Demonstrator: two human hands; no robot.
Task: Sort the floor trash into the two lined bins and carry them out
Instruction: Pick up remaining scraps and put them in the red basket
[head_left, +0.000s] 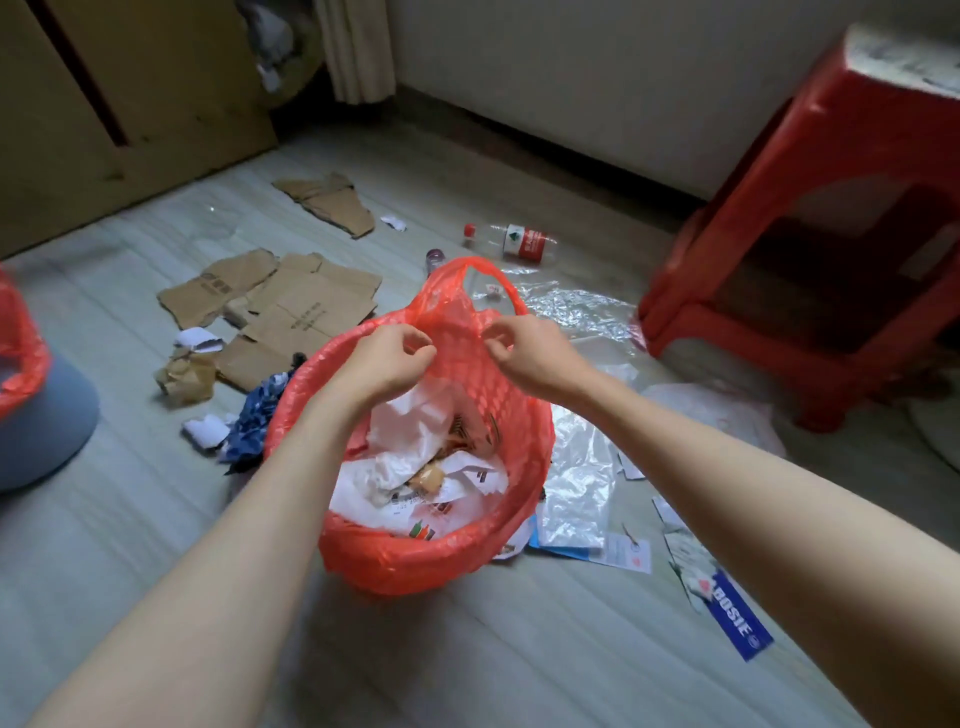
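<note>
A bin lined with a red plastic bag (415, 556) stands on the floor in front of me, holding crumpled white paper and wrappers (415, 467). My left hand (387, 361) and my right hand (530, 353) both pinch the red liner at the bin's far rim, below its raised handle loop (467, 273). A second bin (36, 431), grey with a red liner, sits at the left edge, partly cut off. Torn cardboard pieces (301, 312), a clear plastic bottle with a red label (514, 241) and clear plastic film (576, 306) lie scattered on the floor.
A red plastic stool (810, 249) stands at the right. A blue patterned wrapper (260, 410), paper scraps (205, 428), a clear bag (576, 483) and a blue "BOSIE" label (737, 621) lie around the bin. A wooden board (130, 93) leans at the back left.
</note>
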